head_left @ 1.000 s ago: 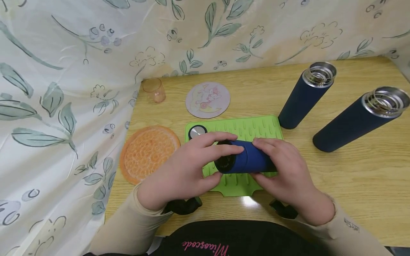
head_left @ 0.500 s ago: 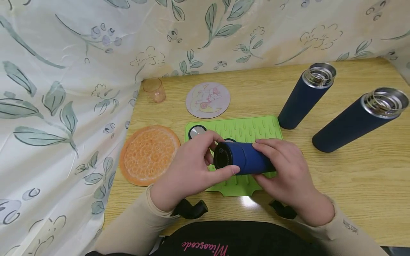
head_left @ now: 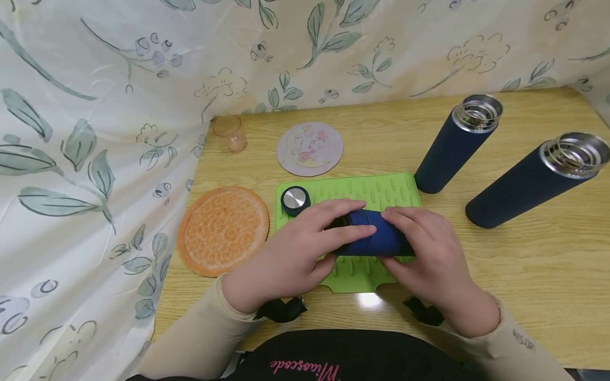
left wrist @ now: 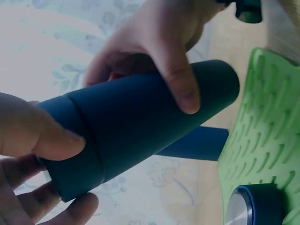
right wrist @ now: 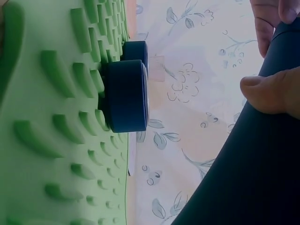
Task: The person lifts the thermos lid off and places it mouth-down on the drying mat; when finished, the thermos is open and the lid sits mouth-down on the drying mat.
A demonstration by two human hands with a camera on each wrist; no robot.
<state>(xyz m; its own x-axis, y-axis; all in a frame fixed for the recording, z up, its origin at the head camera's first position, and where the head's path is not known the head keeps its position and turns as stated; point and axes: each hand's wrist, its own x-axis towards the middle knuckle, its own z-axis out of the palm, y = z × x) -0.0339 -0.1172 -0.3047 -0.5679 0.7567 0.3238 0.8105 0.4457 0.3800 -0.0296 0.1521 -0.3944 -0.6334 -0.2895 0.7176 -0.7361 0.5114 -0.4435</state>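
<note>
Both hands hold a blue thermos flask (head_left: 383,241) lying sideways above a green ribbed mat (head_left: 352,275). My left hand (head_left: 290,254) grips its lid end, with fingers over the top; the black end face is mostly covered by that hand. The right hand (head_left: 436,256) holds the body from the other side, thumb and fingers around it. A seam rings the flask (left wrist: 126,122) near the left fingers in the left wrist view. One dark blue cap with a silver top (head_left: 295,200) sits on the mat; the right wrist view shows two caps, the nearer one (right wrist: 126,96) larger.
Two dark blue flasks without lids, the left one (head_left: 452,148) and the right one (head_left: 529,182), stand to the right. An orange round mat (head_left: 226,230), a pink glass (head_left: 233,137) and a round pink coaster (head_left: 310,148) are at the left and back.
My left hand left the flask's end face more open half a second ago, with its thumb on the near side; now its fingers lie over the lid again. The right hand stays put.
</note>
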